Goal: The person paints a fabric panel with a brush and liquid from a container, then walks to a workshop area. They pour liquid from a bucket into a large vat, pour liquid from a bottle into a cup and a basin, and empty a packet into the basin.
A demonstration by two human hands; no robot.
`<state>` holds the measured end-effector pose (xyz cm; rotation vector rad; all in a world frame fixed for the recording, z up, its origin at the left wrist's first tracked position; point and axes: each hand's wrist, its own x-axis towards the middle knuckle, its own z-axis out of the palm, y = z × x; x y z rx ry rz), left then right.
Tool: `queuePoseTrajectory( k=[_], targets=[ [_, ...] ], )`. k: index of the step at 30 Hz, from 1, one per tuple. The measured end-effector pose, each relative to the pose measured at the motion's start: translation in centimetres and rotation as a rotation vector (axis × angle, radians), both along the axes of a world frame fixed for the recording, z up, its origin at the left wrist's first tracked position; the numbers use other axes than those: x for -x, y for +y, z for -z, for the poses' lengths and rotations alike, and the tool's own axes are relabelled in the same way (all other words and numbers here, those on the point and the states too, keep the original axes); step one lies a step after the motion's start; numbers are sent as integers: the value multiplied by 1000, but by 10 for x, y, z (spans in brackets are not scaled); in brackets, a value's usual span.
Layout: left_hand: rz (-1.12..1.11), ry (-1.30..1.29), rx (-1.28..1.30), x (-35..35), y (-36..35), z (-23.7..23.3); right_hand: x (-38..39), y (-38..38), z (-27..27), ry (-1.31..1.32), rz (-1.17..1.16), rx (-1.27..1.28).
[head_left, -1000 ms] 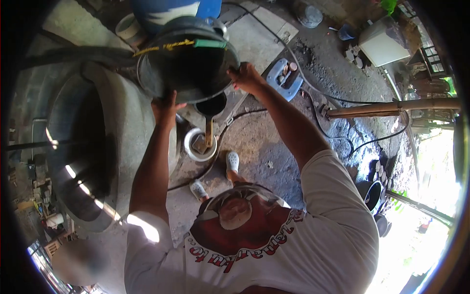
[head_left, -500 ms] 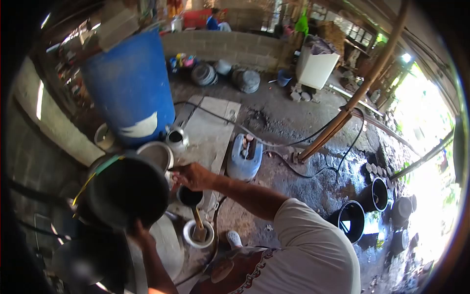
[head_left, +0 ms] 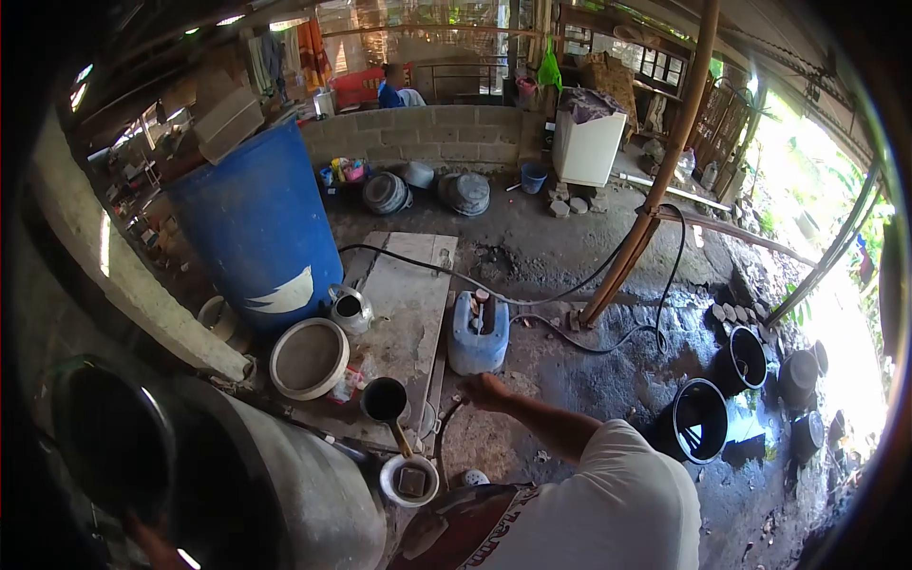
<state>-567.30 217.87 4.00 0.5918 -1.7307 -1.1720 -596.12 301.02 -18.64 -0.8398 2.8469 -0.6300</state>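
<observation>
At the lower left, my left hand (head_left: 150,540) is dim and partly cut off, with its fingers on the lower side of a black bucket (head_left: 114,456). The bucket is tipped, its dark mouth beside a large grey cylindrical container (head_left: 313,465). My right hand (head_left: 486,391) is away from the bucket, its fingers curled in and nothing visible in them. It is nearest to a blue-white jerrycan (head_left: 478,347). A black dipper (head_left: 385,399) with a wooden handle stands by a white-rimmed bowl (head_left: 423,465) holding a brownish block.
A blue drum (head_left: 256,228) stands at the left, near a round basin (head_left: 309,359) and a metal pot (head_left: 351,309). A black hose (head_left: 541,302) crosses the floor to a wooden post (head_left: 655,199). Black buckets (head_left: 698,421) stand on wet ground. Someone in blue (head_left: 389,93) is behind the block wall.
The black bucket has moved left and down with my left hand. My right hand has come away from beside it, moving right and down. The view has shifted, showing more of the background.
</observation>
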Motion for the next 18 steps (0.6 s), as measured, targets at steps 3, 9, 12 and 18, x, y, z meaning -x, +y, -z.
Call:
queuePoseTrajectory(
  k=[3,9,12,18],
  targets=[
    [-74,-21,5,-5,-24,-42,-17,17,21,33,-4,-173],
    [-124,-128,-202,4,-46,-113,-36,68,131,-76,92,-259],
    [-138,-179,-293,2,-52,-139,-57,94,139,-77,18,-383],
    [-152,-62,155,-23,-39,-115,-96,154,167,-884,248,-446]
  ],
)
